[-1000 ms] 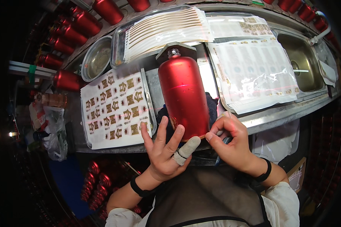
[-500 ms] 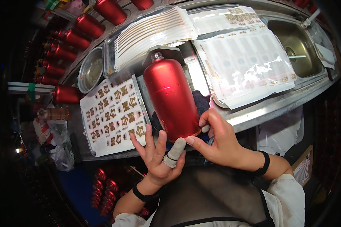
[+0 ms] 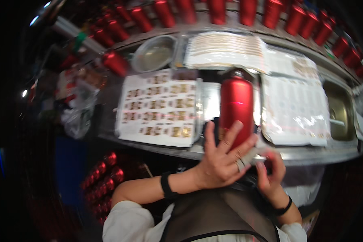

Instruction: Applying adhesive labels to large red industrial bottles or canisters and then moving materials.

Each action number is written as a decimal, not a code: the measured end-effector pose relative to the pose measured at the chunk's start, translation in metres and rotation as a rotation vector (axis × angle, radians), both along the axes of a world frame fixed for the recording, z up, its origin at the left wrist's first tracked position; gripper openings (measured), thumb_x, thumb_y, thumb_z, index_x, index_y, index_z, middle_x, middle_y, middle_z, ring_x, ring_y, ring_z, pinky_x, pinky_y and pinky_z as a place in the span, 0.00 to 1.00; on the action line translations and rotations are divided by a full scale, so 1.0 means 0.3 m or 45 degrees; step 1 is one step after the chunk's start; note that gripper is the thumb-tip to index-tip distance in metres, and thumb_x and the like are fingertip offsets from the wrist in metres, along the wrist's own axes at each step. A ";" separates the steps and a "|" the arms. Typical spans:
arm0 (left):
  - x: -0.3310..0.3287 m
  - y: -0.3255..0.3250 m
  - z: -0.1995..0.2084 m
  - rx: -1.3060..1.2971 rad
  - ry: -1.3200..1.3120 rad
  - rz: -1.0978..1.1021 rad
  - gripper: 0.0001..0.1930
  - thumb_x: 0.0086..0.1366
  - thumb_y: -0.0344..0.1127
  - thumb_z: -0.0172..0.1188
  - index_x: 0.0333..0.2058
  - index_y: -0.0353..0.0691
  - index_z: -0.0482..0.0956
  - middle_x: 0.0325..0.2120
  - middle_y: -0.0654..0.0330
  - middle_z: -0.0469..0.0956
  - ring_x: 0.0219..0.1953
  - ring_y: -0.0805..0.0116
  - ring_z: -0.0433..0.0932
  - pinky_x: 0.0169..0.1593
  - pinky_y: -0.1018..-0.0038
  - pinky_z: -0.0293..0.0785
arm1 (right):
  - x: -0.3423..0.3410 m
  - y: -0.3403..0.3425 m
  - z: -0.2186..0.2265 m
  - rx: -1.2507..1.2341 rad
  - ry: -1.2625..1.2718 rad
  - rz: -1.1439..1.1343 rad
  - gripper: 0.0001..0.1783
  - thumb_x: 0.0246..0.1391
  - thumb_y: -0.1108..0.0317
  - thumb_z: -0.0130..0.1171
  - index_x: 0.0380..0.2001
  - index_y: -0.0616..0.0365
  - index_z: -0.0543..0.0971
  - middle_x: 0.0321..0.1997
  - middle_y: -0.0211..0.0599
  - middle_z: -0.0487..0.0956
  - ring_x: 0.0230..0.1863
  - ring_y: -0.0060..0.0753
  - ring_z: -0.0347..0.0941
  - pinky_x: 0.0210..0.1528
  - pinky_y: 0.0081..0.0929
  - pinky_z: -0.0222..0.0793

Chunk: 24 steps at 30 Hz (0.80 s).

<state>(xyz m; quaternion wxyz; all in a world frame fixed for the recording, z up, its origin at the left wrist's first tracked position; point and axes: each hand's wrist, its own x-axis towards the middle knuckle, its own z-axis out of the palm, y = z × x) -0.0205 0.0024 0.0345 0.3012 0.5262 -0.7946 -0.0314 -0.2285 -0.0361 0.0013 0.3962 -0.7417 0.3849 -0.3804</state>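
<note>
A glossy red bottle (image 3: 236,103) lies in front of me, its neck pointing away, on a stand with dark cloth beside its base. My left hand (image 3: 222,161) is open, its fingers spread across the near end of the bottle; whether they press on it I cannot tell. A grey cloth finger cover sits on its forefinger. My right hand (image 3: 273,177) is close by at the right, thumb and forefinger bent near the covered fingertip. Motion smears those fingers, and a pale bit between them is unclear. Left of the bottle lies a sheet of gold and dark decals (image 3: 155,135).
Plastic-covered white sheets (image 3: 296,113) lie right of the bottle, striped sheets (image 3: 226,50) behind it. A metal bowl (image 3: 138,58) stands at the far left, a sink (image 3: 341,109) at the far right. Red bottles (image 3: 216,12) line the back; more red items (image 3: 109,177) stand below left.
My view has turned, so the bottle now appears farther right. My left hand has moved over the bottle's near end; my right hand has come away from the bottle's side.
</note>
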 end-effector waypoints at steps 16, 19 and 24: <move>1.316 0.352 -0.119 0.593 -0.249 2.466 0.41 0.47 0.55 0.72 0.55 0.37 0.70 0.56 0.47 0.69 0.57 0.49 0.70 0.57 0.54 0.67 | -0.106 0.037 -0.063 -0.017 0.045 -0.027 0.11 0.55 0.79 0.49 0.43 0.69 0.72 0.43 0.41 0.75 0.45 0.31 0.73 0.52 0.24 0.66; 1.473 0.448 -0.199 0.687 -0.271 2.356 0.43 0.47 0.60 0.70 0.56 0.37 0.69 0.57 0.48 0.70 0.60 0.47 0.68 0.61 0.54 0.64 | -0.109 0.007 -0.027 0.085 -0.035 -0.190 0.12 0.56 0.75 0.51 0.43 0.67 0.72 0.44 0.39 0.73 0.47 0.28 0.70 0.53 0.23 0.63; 1.541 0.463 -0.259 0.718 -0.196 2.249 0.52 0.46 0.69 0.65 0.56 0.26 0.69 0.56 0.38 0.71 0.59 0.43 0.70 0.61 0.55 0.66 | -0.039 -0.041 0.047 0.087 0.008 -0.307 0.11 0.51 0.77 0.57 0.40 0.65 0.76 0.36 0.34 0.76 0.30 0.17 0.66 0.31 0.16 0.60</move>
